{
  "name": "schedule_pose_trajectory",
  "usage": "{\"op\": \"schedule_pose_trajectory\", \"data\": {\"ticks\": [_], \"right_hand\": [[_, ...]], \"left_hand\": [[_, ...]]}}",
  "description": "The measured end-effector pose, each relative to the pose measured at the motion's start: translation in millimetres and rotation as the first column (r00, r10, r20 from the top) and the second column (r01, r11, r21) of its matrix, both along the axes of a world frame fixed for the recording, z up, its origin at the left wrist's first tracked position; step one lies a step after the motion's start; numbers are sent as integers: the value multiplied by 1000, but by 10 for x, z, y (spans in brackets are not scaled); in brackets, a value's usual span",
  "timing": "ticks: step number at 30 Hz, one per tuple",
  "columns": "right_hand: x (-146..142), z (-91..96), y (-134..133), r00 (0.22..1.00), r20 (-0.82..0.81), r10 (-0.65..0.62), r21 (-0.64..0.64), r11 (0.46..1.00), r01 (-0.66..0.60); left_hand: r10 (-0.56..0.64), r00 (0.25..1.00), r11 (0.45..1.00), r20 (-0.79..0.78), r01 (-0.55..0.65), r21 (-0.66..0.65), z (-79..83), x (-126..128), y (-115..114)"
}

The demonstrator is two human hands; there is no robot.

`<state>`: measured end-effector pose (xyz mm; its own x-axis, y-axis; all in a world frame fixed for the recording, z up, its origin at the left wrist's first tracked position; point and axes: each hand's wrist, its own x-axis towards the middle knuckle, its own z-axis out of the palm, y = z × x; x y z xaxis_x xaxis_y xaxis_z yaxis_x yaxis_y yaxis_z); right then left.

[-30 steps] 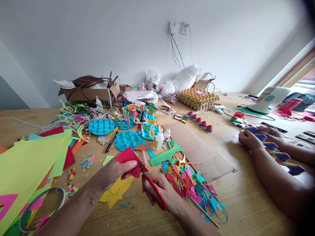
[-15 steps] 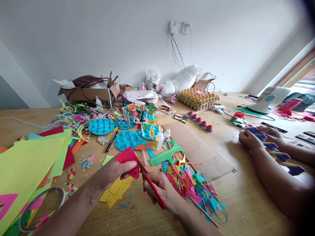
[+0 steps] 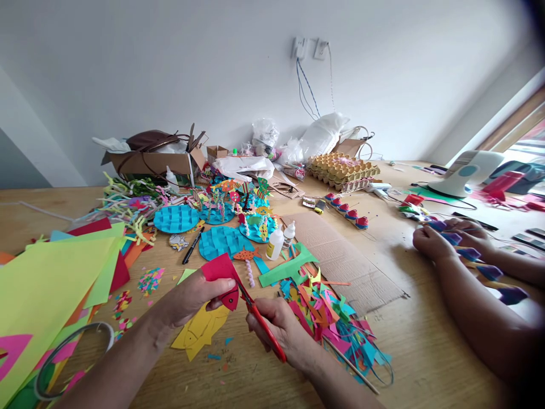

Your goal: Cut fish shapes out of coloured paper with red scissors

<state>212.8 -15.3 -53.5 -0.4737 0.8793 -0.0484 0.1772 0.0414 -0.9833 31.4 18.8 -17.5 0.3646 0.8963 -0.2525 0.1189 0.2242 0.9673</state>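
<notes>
Beyond red paper (image 3: 218, 268), bag (image 3: 149, 140) in box (image 3: 177, 162)

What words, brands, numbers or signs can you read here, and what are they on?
None can be read.
White bag: dark lettering, too small.
Front bottle: yellowish label, too small.
Bottle behind it: dark print, too small.
Red paper: drawn lines, no visible words.
</notes>
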Motion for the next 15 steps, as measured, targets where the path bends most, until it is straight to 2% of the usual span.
{"op": "schedule_pose_trajectory", "data": {"ticks": [5, 15], "right_hand": [[6, -27, -3, 1000, -8, -2, -10, 1000, 2], [-23, -103, -5, 992, -128, -5, -90, 996, -7]], "left_hand": [[6, 1000, 1000, 21, -6, 11, -46, -24, 10], [-20, 996, 1000, 89, 20, -2, -110, 54, -12]]}}
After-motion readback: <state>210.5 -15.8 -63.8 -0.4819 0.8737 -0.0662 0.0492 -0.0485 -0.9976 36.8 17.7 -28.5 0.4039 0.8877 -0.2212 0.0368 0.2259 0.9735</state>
